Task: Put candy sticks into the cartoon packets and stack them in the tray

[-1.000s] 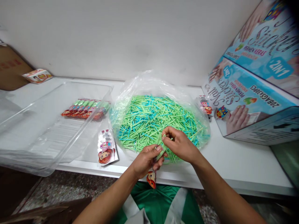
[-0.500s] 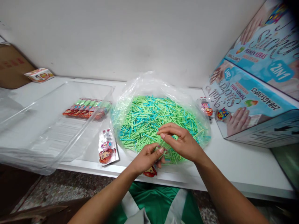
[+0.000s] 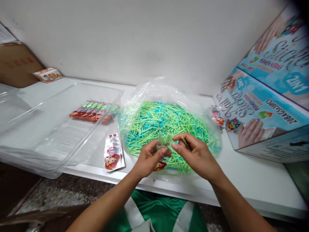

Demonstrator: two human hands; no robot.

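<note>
Far left of your left fingers, well beyond them, stand a brown cardboard box (image 3: 20, 66) and a small orange-and-white carton (image 3: 48, 75). Nearer, the clear plastic tray (image 3: 54, 171) holds a row of filled character packets (image 3: 93, 110); its raised right wall stands between them and your left fingers. Just left of those fingers lies a red-haired-character pouch (image 3: 113, 154).

Your left hand (image 3: 150, 158) is pinched around a printed packet (image 3: 160, 166), its picture peeking out below your fingers. A bunch of green sticks (image 3: 163, 138), apparently inside it, pokes up above them. Half a second ago your right fingers covered the tops; now they have moved aside, so the ends stand exposed and within reach of both hands.

Straight beyond your fingers, the clear plastic bag (image 3: 158, 84) cradles loose green and blue sticks (image 3: 154, 119), its crumpled film rising behind the heap.

Your right hand (image 3: 199, 155) is curled around a loose green stick (image 3: 185, 142), fingertips just beside the bunch; whether they touch, you can't tell from here. Beyond, to their right, sits another character packet (image 3: 217, 116), then the bulky blue Nail Stickers carton (image 3: 256, 96), well apart from your fingers.
</note>
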